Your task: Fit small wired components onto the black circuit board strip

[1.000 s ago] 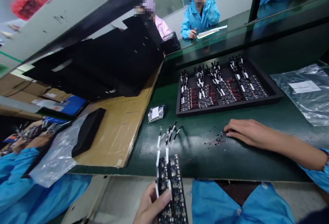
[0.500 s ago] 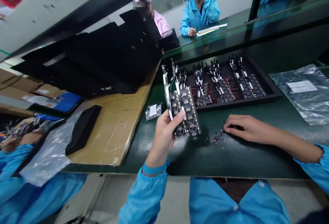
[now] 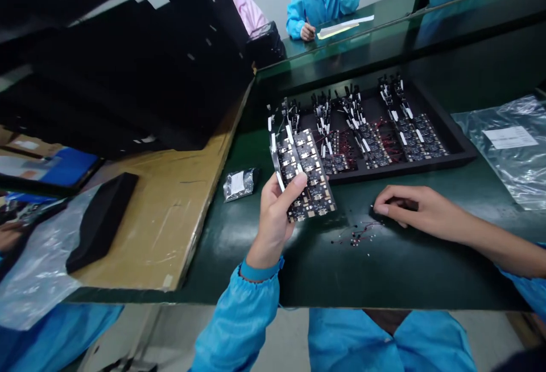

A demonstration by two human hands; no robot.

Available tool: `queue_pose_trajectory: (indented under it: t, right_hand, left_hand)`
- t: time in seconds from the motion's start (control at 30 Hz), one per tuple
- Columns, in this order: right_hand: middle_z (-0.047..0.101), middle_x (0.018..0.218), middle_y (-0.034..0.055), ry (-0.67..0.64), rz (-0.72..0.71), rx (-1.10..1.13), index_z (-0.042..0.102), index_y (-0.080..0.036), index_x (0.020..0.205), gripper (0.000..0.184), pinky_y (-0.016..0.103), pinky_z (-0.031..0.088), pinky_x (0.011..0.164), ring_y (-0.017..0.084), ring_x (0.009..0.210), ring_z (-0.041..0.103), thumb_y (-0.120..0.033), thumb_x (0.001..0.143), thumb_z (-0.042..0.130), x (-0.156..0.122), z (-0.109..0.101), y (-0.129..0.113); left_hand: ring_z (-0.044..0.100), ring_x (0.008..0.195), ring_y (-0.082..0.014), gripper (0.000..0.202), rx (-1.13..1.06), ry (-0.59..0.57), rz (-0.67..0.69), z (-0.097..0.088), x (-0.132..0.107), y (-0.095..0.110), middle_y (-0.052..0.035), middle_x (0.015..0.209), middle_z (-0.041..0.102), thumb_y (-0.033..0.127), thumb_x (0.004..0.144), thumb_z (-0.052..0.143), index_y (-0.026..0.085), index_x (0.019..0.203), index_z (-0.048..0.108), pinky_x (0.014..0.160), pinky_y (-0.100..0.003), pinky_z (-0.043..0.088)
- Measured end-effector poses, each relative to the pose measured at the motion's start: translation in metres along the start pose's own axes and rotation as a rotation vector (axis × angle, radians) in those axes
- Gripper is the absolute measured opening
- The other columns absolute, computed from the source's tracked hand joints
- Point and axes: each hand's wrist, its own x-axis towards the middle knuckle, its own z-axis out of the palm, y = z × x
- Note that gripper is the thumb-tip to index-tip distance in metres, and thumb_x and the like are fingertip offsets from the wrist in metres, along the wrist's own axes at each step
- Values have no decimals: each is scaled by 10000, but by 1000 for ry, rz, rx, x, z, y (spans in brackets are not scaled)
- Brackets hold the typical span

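Note:
My left hand (image 3: pixel 277 210) is closed round a panel of black circuit boards (image 3: pixel 306 176), thumb on its face, holding it tilted above the green bench. White-and-black strip cables (image 3: pixel 275 147) stick up from the panel's far edge. My right hand (image 3: pixel 403 204) rests on the bench to the right, thumb and fingertips pinched together. A tiny speck shows at those fingertips, too small to name. Just left of them lies a small pile of thin red and black wired parts (image 3: pixel 356 238).
Behind the panel is a black foam tray (image 3: pixel 396 168) holding several rows of boards with cables. A small labelled bag (image 3: pixel 240 184) lies left; a large clear plastic bag (image 3: pixel 507 158) lies right. Cardboard (image 3: pixel 170 213) and black foam (image 3: pixel 104 221) are farther left. People in blue sit nearby.
My view has tipped downward and shifted. The panel in my left hand has turned a little, its face catching more light. My right hand stays beside the wired parts, which are spread slightly wider.

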Motion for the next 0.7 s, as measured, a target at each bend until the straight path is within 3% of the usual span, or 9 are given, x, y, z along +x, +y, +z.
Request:
queue_pose_trajectory:
  t: [0.1,0.33,0.5,0.7]
  right_hand:
    - [767,792,5,9,67,77,851,-334,995,339,329,472,593,196,633,629,-663,931,795,-2,0,-2]
    - [814,829,9,25,188,136,879,-303,990,334,305,399,535,131,526,550,-626,918,833,-5,-8,-11]
    - [887,1021,-9,16,175,223,843,-338,977,312,303,428,496,118,500,566,-636,883,847,-1,-5,-14]
    - [914,1047,67,-15,203,335,796,-244,1000,390,298,473,494,111,460,610,-626,931,832,-2,-4,-14]
  left_hand:
    - [786,901,-364,348,-6,-6,-28,0,-2,-2,-164,1035,807,204,750,835,153,1071,711,780,-450,622]
    - [777,974,-366,362,16,-23,-78,4,-8,-8,-168,1080,802,138,780,813,162,1121,695,827,-454,615]
    - [794,906,-375,385,5,-78,-80,5,-10,-9,-147,1016,815,136,826,778,173,1190,658,760,-477,648]
    - [807,786,-349,440,41,-59,-91,1,-9,-12,-150,981,820,152,828,778,172,1243,633,679,-451,669]
